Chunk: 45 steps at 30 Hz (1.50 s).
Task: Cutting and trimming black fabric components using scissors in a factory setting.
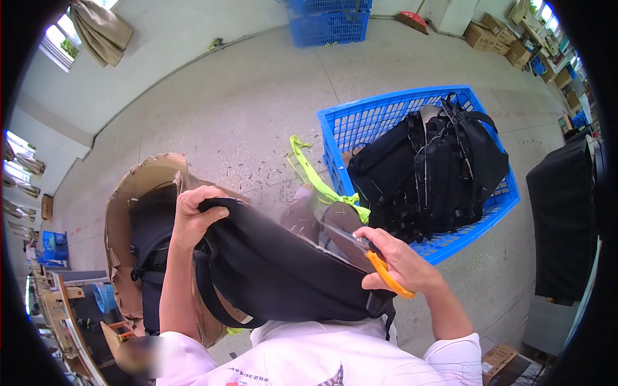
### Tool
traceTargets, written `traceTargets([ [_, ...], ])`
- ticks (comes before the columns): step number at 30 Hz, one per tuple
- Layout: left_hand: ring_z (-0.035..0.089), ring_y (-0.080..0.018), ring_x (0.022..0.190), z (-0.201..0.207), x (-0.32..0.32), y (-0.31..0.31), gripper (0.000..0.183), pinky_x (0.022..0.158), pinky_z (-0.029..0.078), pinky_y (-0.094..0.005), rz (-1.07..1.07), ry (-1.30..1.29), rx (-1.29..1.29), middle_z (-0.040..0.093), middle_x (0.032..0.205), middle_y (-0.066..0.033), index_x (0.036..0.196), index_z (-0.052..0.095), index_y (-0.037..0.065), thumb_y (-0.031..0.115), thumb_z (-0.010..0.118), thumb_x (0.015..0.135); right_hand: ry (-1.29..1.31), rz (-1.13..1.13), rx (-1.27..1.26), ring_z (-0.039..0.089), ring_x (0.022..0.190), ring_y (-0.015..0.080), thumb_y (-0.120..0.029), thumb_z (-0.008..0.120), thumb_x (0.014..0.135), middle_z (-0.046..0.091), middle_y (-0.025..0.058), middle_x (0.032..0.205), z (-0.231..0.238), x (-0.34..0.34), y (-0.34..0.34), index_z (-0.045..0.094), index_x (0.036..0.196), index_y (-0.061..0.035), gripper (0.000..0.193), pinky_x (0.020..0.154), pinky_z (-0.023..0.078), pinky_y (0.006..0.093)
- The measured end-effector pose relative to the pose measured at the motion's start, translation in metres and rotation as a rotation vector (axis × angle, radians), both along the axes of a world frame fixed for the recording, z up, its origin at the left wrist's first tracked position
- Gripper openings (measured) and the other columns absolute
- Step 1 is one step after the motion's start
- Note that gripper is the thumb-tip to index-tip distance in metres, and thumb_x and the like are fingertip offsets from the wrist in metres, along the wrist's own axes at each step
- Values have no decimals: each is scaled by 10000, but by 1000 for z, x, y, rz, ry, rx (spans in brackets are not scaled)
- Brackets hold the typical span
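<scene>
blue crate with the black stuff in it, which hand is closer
Right. The right hand, holding orange-handled scissors, is close by the lower left of the blue crate in the picture; the left hand is farther left, gripping black cloth.

beige curtain upper left | stacked blue crates | brown cartons

Around me spreads a grey concrete-like floor, meeting a pale wall. To my left I see bright windows with tan curtains.
</scene>
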<state>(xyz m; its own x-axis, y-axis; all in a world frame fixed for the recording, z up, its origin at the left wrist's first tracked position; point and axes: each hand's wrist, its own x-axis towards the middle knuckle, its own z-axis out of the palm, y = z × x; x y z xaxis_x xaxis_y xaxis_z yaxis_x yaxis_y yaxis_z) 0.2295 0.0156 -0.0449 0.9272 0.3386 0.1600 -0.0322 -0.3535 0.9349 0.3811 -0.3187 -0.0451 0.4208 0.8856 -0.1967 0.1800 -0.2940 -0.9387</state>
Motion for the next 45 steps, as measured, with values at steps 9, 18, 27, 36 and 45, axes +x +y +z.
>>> traceTargets([
  [9, 568, -142, 674, 14, -42, -6, 208, 621, 445, -240, 71, -190, 34, 628, 743, -80, 846, 636, 5, -15, 736, 665, -245, 344, -113, 529, 751, 273, -655, 668, 627, 480, 135, 813, 6, 10, -9, 526, 1097, -65, 769, 637, 450, 374],
  [18, 580, -201, 676, 19, -84, -18, 242, 650, 480, -310, 207, -286, 45, 631, 729, -82, 878, 628, 9, 37, 752, 672, -335, 492, -25, 537, 617, 244, -601, 665, 670, 493, 86, 687, 21, 6, 11, 549, 1018, -61, 653, 525, 437, 342],
  [27, 585, -193, 654, 25, -112, -31, 207, 641, 474, -321, 313, -318, 64, 634, 718, -84, 846, 628, 25, 76, 751, 687, -404, 592, 1, 493, 522, 226, -533, 690, 686, 450, 49, 581, 29, -2, 20, 564, 983, -79, 557, 464, 403, 311],
  [36, 613, -174, 605, 32, -134, -37, 208, 649, 445, -327, 309, -416, 130, 643, 674, -80, 816, 638, 61, 178, 763, 699, -311, 704, -10, 491, 773, 255, -678, 640, 636, 481, 112, 799, 36, 5, 36, 550, 1098, -82, 759, 575, 411, 351],
  [45, 616, -176, 613, 35, -150, -45, 202, 650, 437, -327, 361, -423, 139, 643, 677, -78, 825, 640, 64, 178, 756, 705, -208, 806, 96, 491, 726, 247, -645, 644, 667, 479, 96, 748, 35, -5, 55, 540, 1105, -83, 720, 554, 399, 341],
])
